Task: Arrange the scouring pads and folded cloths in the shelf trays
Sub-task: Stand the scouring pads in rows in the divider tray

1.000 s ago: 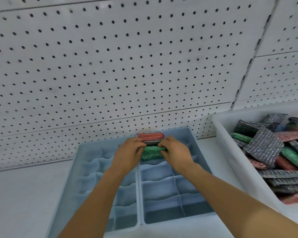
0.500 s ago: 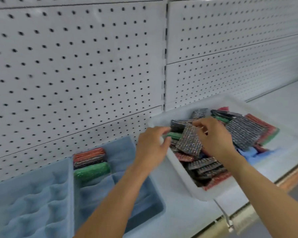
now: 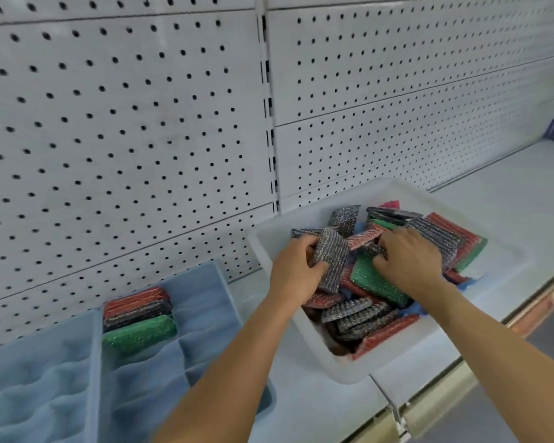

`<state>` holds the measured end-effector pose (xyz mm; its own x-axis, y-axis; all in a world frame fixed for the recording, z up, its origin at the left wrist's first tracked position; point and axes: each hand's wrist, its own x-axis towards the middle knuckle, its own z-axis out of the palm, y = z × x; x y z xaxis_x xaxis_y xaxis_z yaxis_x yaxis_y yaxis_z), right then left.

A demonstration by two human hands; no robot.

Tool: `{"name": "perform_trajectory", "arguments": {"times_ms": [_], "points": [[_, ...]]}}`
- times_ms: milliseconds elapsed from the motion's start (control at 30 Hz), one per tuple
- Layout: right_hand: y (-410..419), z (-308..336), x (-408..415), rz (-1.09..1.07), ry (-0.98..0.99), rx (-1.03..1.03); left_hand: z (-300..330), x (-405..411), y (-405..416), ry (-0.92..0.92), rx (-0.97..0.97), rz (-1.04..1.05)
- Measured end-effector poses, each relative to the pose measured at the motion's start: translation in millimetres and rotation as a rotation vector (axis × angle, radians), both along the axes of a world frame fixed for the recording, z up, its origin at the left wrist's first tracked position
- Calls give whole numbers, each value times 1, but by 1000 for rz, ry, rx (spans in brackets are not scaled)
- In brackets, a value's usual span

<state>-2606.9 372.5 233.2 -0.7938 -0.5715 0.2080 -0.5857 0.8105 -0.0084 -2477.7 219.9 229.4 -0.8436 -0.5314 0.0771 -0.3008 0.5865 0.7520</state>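
We have both hands in the white bin point(image 3: 512, 266) of loose pads: left hand point(image 3: 296, 271) has fingers clamped on a silver pad point(image 3: 331, 260) lifted off the heap, right hand point(image 3: 410, 260) rests fingers curled on a green pad point(image 3: 373, 278), firm grip or not we cannot tell. Three pads point(image 3: 138, 321) stand in the blue tray point(image 3: 205, 292), back-left slot. Risk, we judge: the silver pad could snag its neighbours and drag them out, or unfold in the carry and not fit a slot.
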Motion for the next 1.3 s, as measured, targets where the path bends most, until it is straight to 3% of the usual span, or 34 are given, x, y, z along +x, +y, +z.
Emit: {"name": "perform_trajectory", "arguments": {"times_ms": [233, 400, 600, 767, 967, 1167, 1300], "points": [[-12, 20, 33, 146, 76, -534, 28, 46, -13, 374, 427, 129], [-32, 37, 62, 221, 220, -683, 42, 108, -35, 456, 455, 190], [-59, 45, 101, 232, 201, -775, 33, 211, -92, 307, 171, 296], [-88, 40, 138, 302, -270, -1102, 16, 255, -135, 21, -197, 324], [-106, 32, 167, 408, -534, -1079, -4, 254, -148, -154, -286, 219], [-107, 18, 174, 430, -562, -1032, -1, 258, -158, -106, -117, 205], [-110, 14, 181, 396, -636, -1046, -10, 252, -160, -210, -192, 236]]}}
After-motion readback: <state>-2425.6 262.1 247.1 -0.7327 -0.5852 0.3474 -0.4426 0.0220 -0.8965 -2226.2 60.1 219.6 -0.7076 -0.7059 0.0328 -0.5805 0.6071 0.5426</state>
